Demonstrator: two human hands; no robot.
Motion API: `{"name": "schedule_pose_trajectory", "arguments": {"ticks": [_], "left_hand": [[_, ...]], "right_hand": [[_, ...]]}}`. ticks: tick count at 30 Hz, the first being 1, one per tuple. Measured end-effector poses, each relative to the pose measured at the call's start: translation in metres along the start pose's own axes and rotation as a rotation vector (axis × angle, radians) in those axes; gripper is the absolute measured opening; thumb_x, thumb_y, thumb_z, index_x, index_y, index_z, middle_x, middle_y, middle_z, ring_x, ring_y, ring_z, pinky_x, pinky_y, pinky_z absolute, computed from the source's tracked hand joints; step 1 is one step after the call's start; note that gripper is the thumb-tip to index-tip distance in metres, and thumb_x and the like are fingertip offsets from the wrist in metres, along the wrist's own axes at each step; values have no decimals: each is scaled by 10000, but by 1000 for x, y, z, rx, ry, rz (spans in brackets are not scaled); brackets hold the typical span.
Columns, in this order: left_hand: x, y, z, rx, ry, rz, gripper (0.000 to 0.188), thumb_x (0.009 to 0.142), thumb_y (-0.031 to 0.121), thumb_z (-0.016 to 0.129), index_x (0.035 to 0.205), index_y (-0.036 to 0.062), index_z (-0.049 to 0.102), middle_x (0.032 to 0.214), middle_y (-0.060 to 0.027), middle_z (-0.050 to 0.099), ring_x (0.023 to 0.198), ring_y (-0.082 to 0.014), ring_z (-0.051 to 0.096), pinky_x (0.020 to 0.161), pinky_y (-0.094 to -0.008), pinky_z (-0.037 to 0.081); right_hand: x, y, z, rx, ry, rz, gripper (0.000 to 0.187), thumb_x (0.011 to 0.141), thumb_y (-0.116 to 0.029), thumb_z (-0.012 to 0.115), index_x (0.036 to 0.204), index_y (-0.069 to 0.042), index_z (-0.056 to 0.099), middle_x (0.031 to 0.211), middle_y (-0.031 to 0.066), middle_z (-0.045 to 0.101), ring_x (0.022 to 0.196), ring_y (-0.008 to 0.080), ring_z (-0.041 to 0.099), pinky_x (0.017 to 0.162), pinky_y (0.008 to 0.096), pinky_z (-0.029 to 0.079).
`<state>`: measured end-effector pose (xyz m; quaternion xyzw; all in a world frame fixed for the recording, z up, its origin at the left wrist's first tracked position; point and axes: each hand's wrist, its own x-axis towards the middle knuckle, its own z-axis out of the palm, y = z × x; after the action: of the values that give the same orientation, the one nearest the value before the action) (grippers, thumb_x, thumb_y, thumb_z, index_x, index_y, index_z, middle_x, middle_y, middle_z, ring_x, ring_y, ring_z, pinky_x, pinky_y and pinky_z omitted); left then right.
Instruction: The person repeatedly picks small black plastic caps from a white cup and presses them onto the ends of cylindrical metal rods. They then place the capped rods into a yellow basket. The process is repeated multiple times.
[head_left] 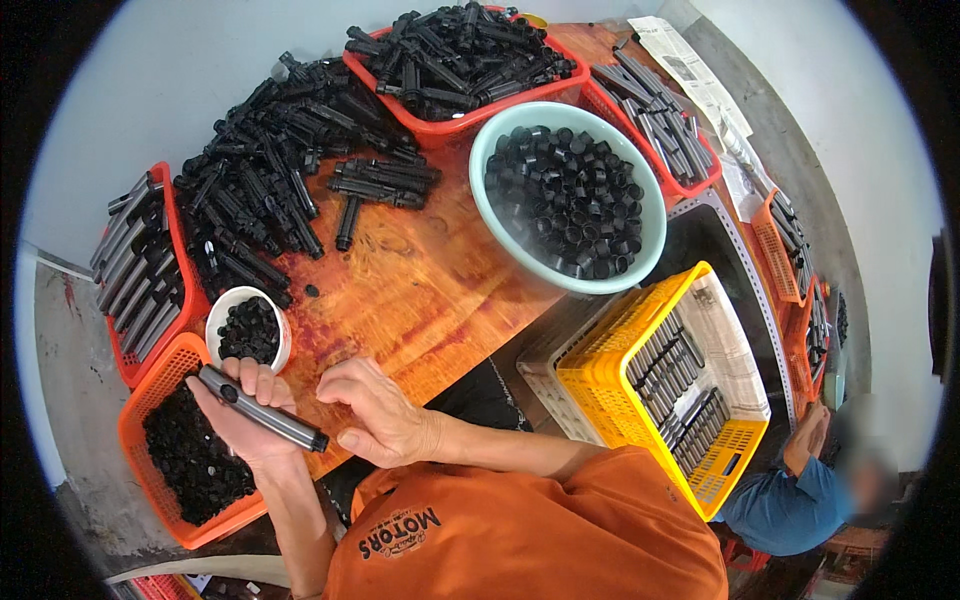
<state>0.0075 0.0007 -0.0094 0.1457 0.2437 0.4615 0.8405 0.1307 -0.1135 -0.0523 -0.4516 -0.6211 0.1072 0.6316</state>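
My left hand holds a dark grey metal tube with a black ring at its lower end and a slot near its upper end. It lies slantwise across the palm, with the fingers behind it. Just to the right, my right hand hovers apart from the tube, its fingers loosely bent and thumb apart, with nothing visible in it. By the left hand are a white tub of small black caps and an orange basket of small black parts.
Black tubular parts lie piled on the wooden table. A red basket and a pale green basin hold more black pieces. Grey tubes fill a red basket at left and a yellow crate. Another person sits at lower right.
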Motion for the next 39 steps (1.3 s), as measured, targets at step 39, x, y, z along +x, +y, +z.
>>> {"name": "schedule_pose_trajectory", "arguments": {"ticks": [39], "left_hand": [[-2,2,-7,36,214,73,506,944,620,377,775,154,482,592,23,436,465,-109,403,380,-218,321]], "right_hand": [[-13,-7,18,64,-136,116,251,867,-144,597,1062,-15,504,947,168,518,832,354,525,745,428,436]]}}
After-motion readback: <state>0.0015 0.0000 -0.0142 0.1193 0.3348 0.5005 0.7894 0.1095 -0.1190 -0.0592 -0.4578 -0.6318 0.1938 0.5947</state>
